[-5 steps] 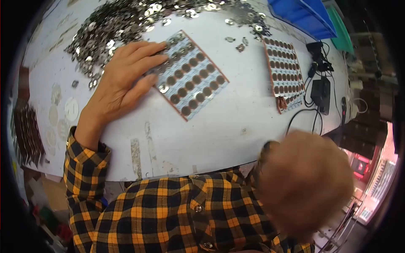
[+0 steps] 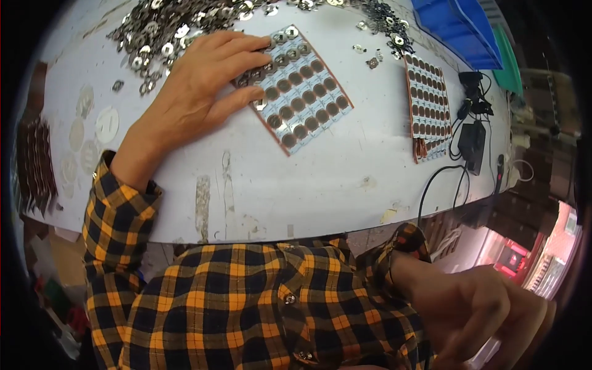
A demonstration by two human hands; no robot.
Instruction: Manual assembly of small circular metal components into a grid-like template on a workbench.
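Note:
My left hand (image 2: 206, 80) lies with fingers stretched out over the upper left part of a flat sheet (image 2: 311, 102). This sheet is pale blue with reddish-brown edges and rows of dark round spots. Small metal discs (image 2: 282, 60) cover several spots beside the fingertips, and a shiny piece (image 2: 259, 103) sits by the thumb. At the lower right, off the table, my right hand (image 2: 478, 308) is close to the camera with its fingers curled in. Its fingertips are partly hidden, and anything between them cannot be made out.
A heap of loose metal discs (image 2: 148, 31) spreads along the far side. A second spotted sheet (image 2: 427, 102) lies at the right, near a black power adapter (image 2: 472, 145) with cables. Blue (image 2: 459, 34) and green (image 2: 507, 65) bins stand far right; brown strips (image 2: 36, 166) are stacked left.
My right hand has moved down and right, away from the table edge, and shows its curled fingers. The whole view has shifted slightly; my left hand stays on the sheet.

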